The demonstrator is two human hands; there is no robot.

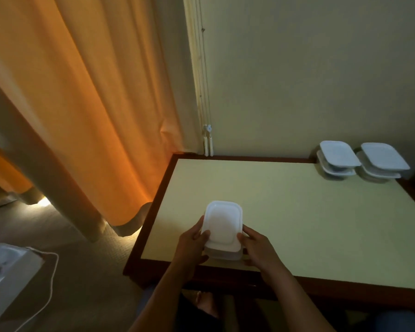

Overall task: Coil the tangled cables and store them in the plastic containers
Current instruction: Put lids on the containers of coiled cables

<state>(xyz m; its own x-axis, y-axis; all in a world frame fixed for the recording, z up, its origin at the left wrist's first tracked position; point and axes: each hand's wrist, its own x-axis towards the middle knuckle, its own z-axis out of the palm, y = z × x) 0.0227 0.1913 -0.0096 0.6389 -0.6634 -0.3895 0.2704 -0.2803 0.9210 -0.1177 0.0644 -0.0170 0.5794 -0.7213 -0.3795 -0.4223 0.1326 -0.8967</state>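
Lidded container (223,255) at 7 o'clock of counter (297,224), clasped at both sides by fingers of left hand (192,243) and right hand (258,246): advisable to pin base, work lid (222,224) evenly from one corner.

An orange curtain (94,104) hung from nine to eleven o'clock, and daylight glowed under its hem (43,202). A plain cream wall (309,68) filled twelve to two o'clock, with thin pull cords (207,140) hanging down its corner. A pale-topped table (297,212) with a dark wooden rim stood at four o'clock. Beige carpet (82,271) covered the floor at seven o'clock, where a white box (7,271) with a white cord (53,279) lay.
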